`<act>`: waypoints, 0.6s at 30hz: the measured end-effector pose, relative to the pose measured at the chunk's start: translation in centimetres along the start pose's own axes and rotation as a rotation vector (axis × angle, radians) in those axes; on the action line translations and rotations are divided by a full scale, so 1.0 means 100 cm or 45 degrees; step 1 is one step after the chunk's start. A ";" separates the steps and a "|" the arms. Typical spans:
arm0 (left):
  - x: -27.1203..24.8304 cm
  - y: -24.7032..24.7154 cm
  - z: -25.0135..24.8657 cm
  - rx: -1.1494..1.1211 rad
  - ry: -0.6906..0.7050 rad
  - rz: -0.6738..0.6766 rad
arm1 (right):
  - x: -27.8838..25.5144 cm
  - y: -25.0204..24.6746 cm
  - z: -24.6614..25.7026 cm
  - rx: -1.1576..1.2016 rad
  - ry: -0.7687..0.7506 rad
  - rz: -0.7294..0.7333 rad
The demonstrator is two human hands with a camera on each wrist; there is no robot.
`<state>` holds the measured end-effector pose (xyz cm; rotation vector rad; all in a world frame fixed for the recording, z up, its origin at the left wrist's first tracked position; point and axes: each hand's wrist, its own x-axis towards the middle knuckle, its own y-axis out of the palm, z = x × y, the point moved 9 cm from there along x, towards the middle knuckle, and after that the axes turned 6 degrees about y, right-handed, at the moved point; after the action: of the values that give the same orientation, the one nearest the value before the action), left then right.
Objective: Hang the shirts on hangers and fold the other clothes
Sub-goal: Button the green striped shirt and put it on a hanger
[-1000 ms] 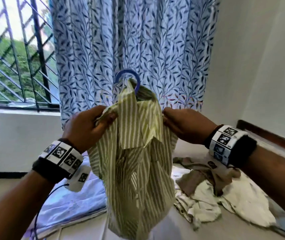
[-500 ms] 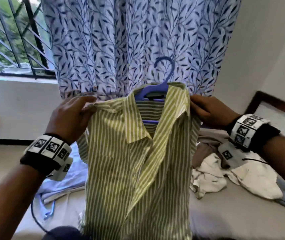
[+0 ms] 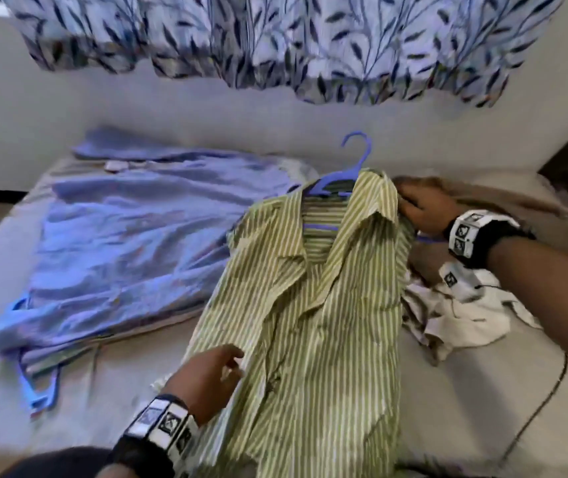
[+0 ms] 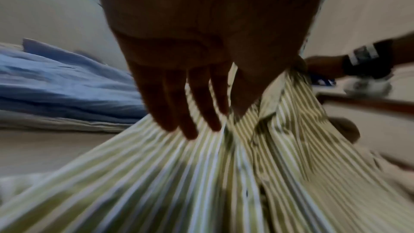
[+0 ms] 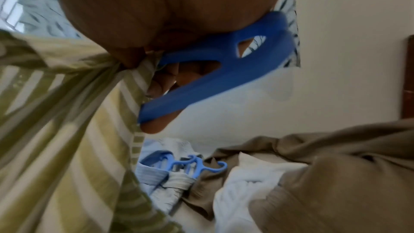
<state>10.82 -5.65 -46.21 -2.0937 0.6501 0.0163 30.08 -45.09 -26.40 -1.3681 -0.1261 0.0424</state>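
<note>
- Now the green striped shirt (image 3: 313, 305) lies on its blue hanger (image 3: 341, 177) with its lower part on the bed (image 3: 482, 391), between a spread of blue shirts (image 3: 144, 243) on one side and a crumpled heap of white and brown clothes (image 3: 465, 305) on the other.
- The right hand (image 3: 424, 212) grips the shirt's shoulder; in the right wrist view its fingers (image 5: 163, 79) curl round the hanger's arm with the striped cloth bunched against it.
- The left hand (image 3: 210, 377) is released, fingers (image 4: 179, 112) straight and loosely spread, resting on or just above the shirt's side low down; the blur hides whether it presses.
- I'd judge the shirt light, thin and limp: it will sag and slide off a smooth plastic shoulder if tugged sideways. The hanger is the only stiff part, so the sound hold is its arm or hook (image 3: 358, 146), with the flat hand smoothing the front rather than pulling.
- Half a second ago both hands held the shirt up by its shoulders in front of the curtain (image 3: 275, 39). Since then it has come down toward the bed, the left hand has let go of the shoulder and dropped to the lower side, and the right has kept its grip.
</note>
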 end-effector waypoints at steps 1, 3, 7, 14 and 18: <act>0.003 0.018 0.004 0.129 -0.036 0.159 | 0.007 0.010 -0.008 0.031 0.070 0.002; 0.011 0.042 0.006 0.358 -0.083 0.379 | 0.017 0.043 -0.028 0.033 0.219 0.055; 0.019 0.052 -0.001 0.566 -0.167 0.513 | 0.005 0.100 -0.057 -0.074 0.476 0.095; 0.010 0.068 -0.003 0.645 -0.245 0.596 | -0.124 0.091 0.044 0.280 0.273 0.047; -0.003 0.078 -0.012 0.715 -0.217 0.551 | -0.220 0.096 0.116 0.542 0.269 0.193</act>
<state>6.79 -9.94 -51.44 -1.3730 0.8749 0.2276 7.29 -34.15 -34.98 -0.9467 0.1577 0.0484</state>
